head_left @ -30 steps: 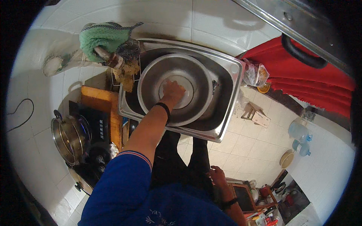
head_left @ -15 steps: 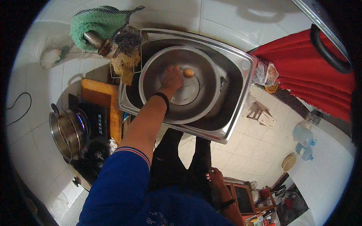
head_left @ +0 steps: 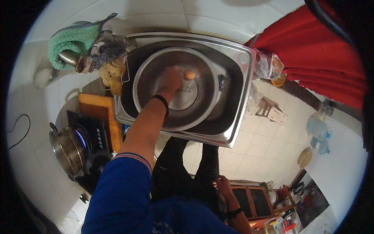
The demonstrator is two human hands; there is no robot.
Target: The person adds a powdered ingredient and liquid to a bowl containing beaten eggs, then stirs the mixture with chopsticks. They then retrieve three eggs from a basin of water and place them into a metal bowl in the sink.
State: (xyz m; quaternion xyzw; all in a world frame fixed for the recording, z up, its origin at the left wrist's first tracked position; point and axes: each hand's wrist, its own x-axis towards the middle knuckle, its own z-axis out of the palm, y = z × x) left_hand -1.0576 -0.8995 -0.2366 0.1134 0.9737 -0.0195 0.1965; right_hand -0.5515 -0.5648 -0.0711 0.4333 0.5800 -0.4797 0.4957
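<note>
In the steel sink stands a round metal basin with shallow water. My left hand is down inside it, blurred, so its finger shape is unclear. Just right of the fingers lies a brown egg, with a small gap showing between egg and hand. My right hand hangs low beside my right thigh. Its fingers are loosely bent and apart, and nothing shows in them.
Left of the sink a pot sits over a blue burner flame, next to an upright wooden board. A wire rack holds sponges; a green towel hangs behind. A small stool stands on the floor, right.
My left hand has shifted slightly within the basin, and the egg now sits a little differently beside it. The whole view has swung somewhat. My right hand stays low.
</note>
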